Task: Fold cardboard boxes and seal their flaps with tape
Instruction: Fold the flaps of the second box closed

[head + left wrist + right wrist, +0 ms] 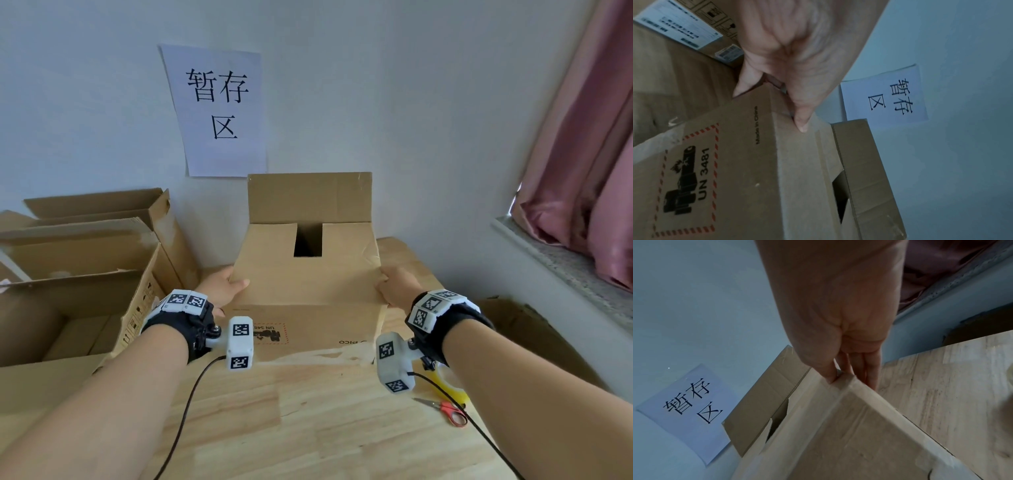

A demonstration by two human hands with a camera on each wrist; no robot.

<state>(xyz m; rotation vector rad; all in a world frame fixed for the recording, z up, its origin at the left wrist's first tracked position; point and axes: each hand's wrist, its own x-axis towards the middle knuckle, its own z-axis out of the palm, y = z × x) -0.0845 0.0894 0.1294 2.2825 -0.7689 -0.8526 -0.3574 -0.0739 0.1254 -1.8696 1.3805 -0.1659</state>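
Note:
A brown cardboard box (308, 284) with a UN 3481 label stands on the wooden table (308, 418). Its near flap lies folded down over the two side flaps, with a dark gap (308, 241) between them. The far flap (310, 197) stands upright against the wall. My left hand (236, 286) grips the box's near left top corner, thumb (802, 123) on the folded flap and fingers down the side. My right hand (385, 284) pinches the near right corner, thumb (828, 374) on top and fingers along the side wall. A yellow tape roll (448, 385) lies partly hidden behind my right wrist.
Red-handled scissors (445, 409) lie near the table's right edge. Open cardboard boxes (78, 274) crowd the left side. A paper sign (219, 109) hangs on the wall behind. A window sill (561, 263) and pink curtain (589, 137) are at right, with flat cardboard (524, 329) below.

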